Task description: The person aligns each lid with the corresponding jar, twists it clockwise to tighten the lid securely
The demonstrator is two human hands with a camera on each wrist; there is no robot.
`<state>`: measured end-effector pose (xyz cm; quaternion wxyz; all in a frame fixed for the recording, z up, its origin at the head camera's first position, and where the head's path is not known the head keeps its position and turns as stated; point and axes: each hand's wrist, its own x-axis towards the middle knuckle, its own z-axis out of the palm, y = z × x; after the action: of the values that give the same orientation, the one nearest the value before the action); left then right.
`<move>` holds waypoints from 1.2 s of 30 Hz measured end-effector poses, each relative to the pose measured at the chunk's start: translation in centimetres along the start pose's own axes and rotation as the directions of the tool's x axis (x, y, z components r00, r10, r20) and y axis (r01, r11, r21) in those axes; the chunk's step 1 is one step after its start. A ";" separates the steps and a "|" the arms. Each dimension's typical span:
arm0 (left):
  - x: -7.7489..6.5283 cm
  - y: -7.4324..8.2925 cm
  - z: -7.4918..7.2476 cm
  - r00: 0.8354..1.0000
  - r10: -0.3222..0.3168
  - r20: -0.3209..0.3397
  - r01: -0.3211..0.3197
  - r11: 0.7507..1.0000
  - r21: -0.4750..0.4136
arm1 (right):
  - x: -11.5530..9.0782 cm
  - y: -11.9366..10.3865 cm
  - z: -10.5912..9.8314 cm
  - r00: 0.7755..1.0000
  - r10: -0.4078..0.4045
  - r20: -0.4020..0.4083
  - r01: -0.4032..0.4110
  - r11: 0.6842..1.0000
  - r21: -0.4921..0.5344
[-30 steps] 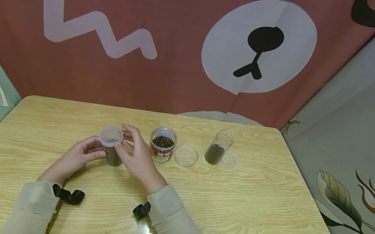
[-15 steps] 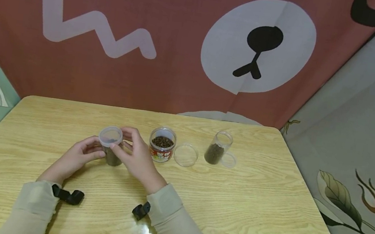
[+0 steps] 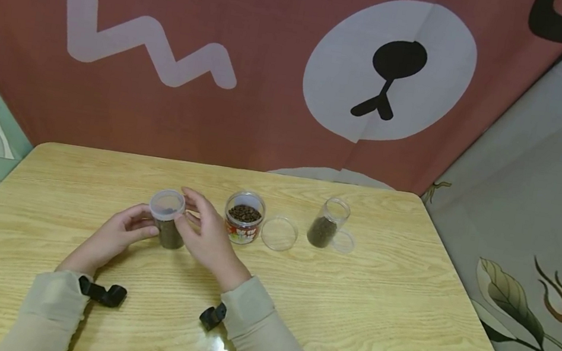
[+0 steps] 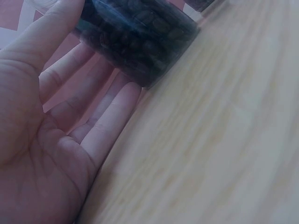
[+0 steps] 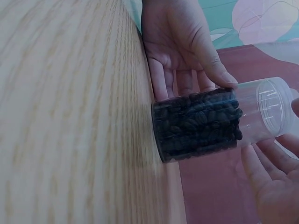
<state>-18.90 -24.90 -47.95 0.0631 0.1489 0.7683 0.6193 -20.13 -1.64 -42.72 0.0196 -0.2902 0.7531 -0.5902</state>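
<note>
Clear plastic jar (image 3: 170, 237) of coffee beans (image 5: 196, 121), both hands on it

Jar upright on the wood-grain table (image 3: 349, 305), about 10 o'clock on the tabletop; translucent lid (image 3: 167, 202) over its mouth. Whether it is fully seated, cannot tell.

Left hand (image 3: 113, 233) holds the wall: thumb about 8 o'clock, fingers behind towards 10. Right hand (image 3: 209, 240) narrowed round the lid at the rim, thumb near 4 o'clock, a finger near 1.

Handling, as judged: light to moderate, weight low in the beans; wall stiff but smooth, so apt to slip or spin. Lid looks thin, likely a little flexible. Best hold: lower wall at 9 and 3 o'clock, lid by its edge. Little risk of breakage; a tip with the lid loose would scatter beans. Labelled tub (image 3: 242, 233) near, towards 2–3 o'clock.
</note>
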 end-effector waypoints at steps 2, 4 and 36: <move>0.0 0.0 0.0 1.000 0.000 0.001 0.000 1.000 -0.001 | 0.0 0.0 0.0 1.000 -0.006 0.002 0.006 1.000 -0.011; 0.0 -0.1 0.0 1.000 -0.005 0.002 0.005 1.000 0.001 | -0.1 0.0 0.0 1.000 -0.005 0.006 0.005 1.000 -0.001; 0.0 -0.1 -0.1 1.000 -0.010 -0.002 0.010 1.000 0.011 | 0.0 -0.2 -0.2 1.000 0.002 0.026 -0.002 1.000 0.007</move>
<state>-18.98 -24.96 -48.04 0.0645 0.1448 0.7726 0.6148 -20.06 -1.50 -42.47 0.0310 -0.2969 0.7511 -0.5888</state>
